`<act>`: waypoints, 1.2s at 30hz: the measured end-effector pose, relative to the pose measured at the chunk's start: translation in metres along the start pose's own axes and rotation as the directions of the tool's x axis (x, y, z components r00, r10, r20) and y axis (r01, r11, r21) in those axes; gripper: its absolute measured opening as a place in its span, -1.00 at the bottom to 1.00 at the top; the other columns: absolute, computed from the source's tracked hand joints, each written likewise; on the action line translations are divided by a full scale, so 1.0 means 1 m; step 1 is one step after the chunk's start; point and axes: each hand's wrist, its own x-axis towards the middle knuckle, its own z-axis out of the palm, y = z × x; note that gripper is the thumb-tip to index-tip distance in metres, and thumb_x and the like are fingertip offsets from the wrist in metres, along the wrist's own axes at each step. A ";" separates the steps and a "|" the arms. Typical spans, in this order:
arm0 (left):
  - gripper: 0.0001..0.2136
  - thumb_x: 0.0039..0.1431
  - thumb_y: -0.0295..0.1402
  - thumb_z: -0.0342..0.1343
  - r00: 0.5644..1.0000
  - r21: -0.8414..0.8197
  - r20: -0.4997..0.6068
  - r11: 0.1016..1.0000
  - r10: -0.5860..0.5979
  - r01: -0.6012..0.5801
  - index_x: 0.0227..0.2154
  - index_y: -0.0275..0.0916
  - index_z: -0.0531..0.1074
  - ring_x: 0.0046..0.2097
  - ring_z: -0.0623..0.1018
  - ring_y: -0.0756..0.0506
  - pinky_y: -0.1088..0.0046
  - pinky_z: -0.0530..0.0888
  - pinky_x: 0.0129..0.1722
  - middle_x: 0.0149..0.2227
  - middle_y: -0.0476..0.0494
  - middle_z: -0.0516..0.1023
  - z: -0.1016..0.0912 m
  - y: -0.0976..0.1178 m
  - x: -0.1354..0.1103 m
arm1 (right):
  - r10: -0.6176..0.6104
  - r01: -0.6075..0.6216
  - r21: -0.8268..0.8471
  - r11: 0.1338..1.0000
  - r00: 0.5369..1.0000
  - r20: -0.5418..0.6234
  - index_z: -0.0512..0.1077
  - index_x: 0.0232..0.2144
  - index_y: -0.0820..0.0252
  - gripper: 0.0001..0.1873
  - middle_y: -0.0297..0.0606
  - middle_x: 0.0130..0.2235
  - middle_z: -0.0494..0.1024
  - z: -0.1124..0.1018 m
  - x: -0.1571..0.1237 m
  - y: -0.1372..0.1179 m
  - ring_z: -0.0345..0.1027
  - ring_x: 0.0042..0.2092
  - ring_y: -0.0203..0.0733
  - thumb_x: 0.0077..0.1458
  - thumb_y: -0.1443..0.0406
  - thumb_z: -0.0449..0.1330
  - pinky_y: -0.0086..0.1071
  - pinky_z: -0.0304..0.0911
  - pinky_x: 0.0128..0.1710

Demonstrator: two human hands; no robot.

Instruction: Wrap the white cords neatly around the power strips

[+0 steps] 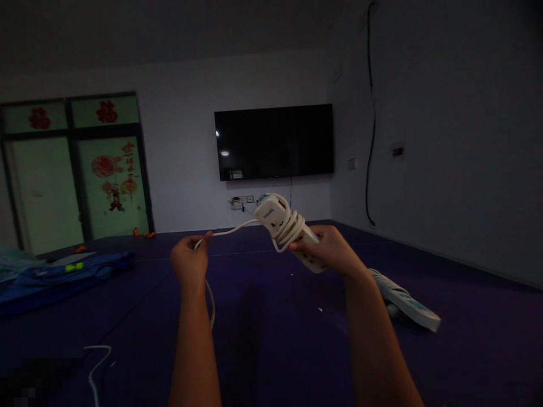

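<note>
My right hand (324, 249) grips the lower end of a white power strip (271, 213), which tilts up to the left above the floor. Several loops of its white cord (292, 227) wrap round the strip's middle. From the strip, a length of cord runs left to my left hand (190, 257), whose fingers pinch it. Below that hand the cord hangs down beside the forearm. On the floor to the right, partly behind my right arm, lies a second white power strip (409, 305) with cord wound on it.
Blue cloth (80, 274) lies on the purple floor (271, 339) at left, with small orange objects (144, 233) beyond. A loose white cord piece (98, 364) is at lower left. A television (275, 144) hangs on the far wall; a black cable (372, 130) hangs at right.
</note>
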 end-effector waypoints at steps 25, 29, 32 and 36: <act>-0.17 -0.11 0.03 0.17 0.817 0.542 0.574 0.775 -0.059 -0.325 0.21 -0.21 0.07 0.30 -0.10 -0.44 -0.23 -0.01 0.13 0.31 -0.38 -0.04 0.049 0.031 -0.046 | 0.290 -0.192 0.443 0.876 0.943 -0.164 0.43 -0.50 0.27 -0.52 -0.17 -0.51 0.52 0.008 0.003 0.000 0.36 -0.54 -0.20 -0.31 -0.03 0.32 -0.38 0.17 -0.60; -0.26 -0.02 -0.07 0.17 0.754 0.253 0.630 0.870 0.185 -0.424 0.20 -0.21 0.07 0.30 0.00 -0.38 -0.20 -0.01 0.16 0.27 -0.37 0.09 0.055 0.038 -0.053 | 0.273 -0.206 0.409 0.889 0.956 -0.112 0.43 -0.53 0.27 -0.55 -0.16 -0.53 0.51 0.011 0.003 -0.004 0.36 -0.55 -0.21 -0.27 -0.02 0.31 -0.37 0.21 -0.57; -0.38 0.07 -0.18 0.12 0.704 -0.016 0.582 0.871 0.407 -0.490 0.19 -0.20 0.10 0.28 0.10 -0.29 -0.04 0.10 0.18 0.23 -0.32 0.19 0.057 0.048 -0.062 | 0.247 -0.195 0.380 0.904 0.964 -0.094 0.43 -0.53 0.27 -0.56 -0.14 -0.50 0.52 0.015 0.002 -0.008 0.35 -0.54 -0.24 -0.26 -0.02 0.30 -0.38 0.21 -0.56; -0.67 0.20 -0.30 -0.04 0.672 -0.135 0.559 0.853 0.485 -0.503 -0.01 -0.29 0.33 0.07 0.41 -0.20 0.18 0.31 0.06 0.01 -0.32 0.45 0.058 0.061 -0.069 | 0.237 -0.183 0.381 0.906 0.966 -0.099 0.43 -0.56 0.28 -0.55 -0.19 -0.52 0.49 0.020 0.002 -0.013 0.32 -0.55 -0.27 -0.31 -0.01 0.32 -0.41 0.18 -0.56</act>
